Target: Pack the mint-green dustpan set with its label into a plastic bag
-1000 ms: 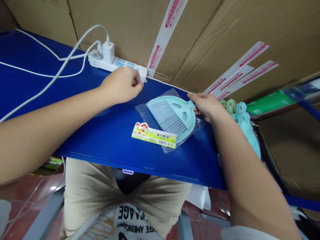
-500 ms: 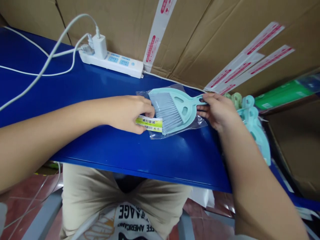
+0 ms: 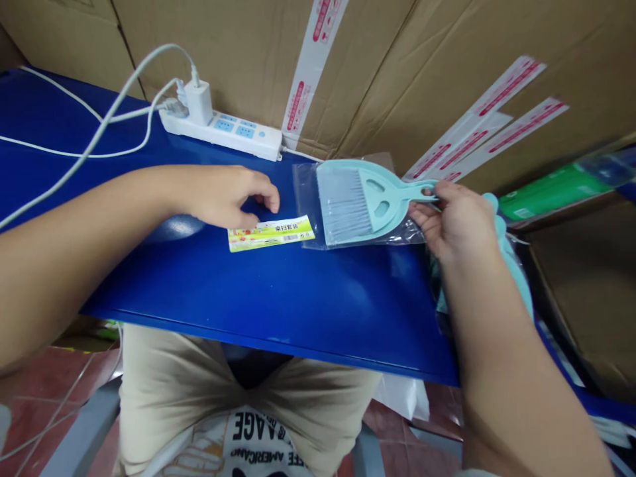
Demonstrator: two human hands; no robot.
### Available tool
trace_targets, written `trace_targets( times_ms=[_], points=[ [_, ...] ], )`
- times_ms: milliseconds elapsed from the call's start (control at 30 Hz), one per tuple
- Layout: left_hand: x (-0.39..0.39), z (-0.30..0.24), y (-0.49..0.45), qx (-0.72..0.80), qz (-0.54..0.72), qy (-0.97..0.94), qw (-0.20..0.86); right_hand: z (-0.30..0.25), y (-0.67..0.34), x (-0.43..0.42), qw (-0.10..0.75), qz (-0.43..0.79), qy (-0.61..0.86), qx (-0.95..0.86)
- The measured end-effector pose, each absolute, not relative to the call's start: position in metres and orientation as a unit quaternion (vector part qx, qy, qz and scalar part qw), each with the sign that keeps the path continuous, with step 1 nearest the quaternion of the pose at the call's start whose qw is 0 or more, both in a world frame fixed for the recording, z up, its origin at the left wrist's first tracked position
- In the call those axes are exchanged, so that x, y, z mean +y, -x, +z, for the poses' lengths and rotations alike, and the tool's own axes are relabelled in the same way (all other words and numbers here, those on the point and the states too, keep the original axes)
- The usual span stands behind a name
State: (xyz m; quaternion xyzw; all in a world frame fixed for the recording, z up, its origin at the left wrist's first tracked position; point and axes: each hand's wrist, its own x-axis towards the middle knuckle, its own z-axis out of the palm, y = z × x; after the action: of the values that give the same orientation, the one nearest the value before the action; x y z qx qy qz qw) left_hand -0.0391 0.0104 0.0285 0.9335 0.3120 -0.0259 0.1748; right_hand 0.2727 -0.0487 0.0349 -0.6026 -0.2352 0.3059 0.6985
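My right hand (image 3: 444, 215) grips the handle end of a light-blue dustpan and brush set (image 3: 392, 199) in a clear plastic bag (image 3: 308, 192). The brush lies in the pan with its bristles pointing left, and the set is held over the blue table. Left of the bag is a yellow-green and white printed label card (image 3: 278, 233). Just above the card's left part, my left hand (image 3: 238, 197) has its thumb and curled fingers apart. Its thumb tip is at the card's upper edge; whether it touches cannot be made out.
On the blue table (image 3: 278, 298), a white power strip (image 3: 223, 136) with a plugged-in charger and white cables lies at the back left. Tall cardboard (image 3: 238, 53) stands behind. More light-blue dustpans (image 3: 517, 265) are at the right, partly behind my right arm, near a green roll (image 3: 551, 192).
The bagged dustpan set has shifted right and slightly up with my right hand. My left hand has moved left and its fingers have parted from the card, which now shows apart from the bag.
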Motion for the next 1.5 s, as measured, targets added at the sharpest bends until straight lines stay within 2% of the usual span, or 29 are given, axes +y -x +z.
trace_targets(
  times_ms=[167,600,1067,1333,1500],
  points=[
    [-0.003,0.021,0.03,0.279,-0.032,-0.942,0.182,0.051,-0.268,-0.051,0.719,0.248,0.623,-0.181],
    [-0.011,0.015,0.026,0.258,0.034,-0.952,0.163,0.059,-0.27,-0.053,0.757,0.234,0.59,-0.157],
    [0.014,0.028,0.047,0.268,-0.043,-0.948,0.167,0.053,-0.267,-0.053,0.739,0.256,0.598,-0.173],
    [0.008,0.025,0.039,0.263,0.012,-0.943,0.204,0.05,-0.265,-0.054,0.726,0.27,0.604,-0.188],
    [-0.004,0.017,0.031,0.225,-0.001,-0.952,0.209,0.05,-0.265,-0.054,0.723,0.276,0.605,-0.187]
  ],
)
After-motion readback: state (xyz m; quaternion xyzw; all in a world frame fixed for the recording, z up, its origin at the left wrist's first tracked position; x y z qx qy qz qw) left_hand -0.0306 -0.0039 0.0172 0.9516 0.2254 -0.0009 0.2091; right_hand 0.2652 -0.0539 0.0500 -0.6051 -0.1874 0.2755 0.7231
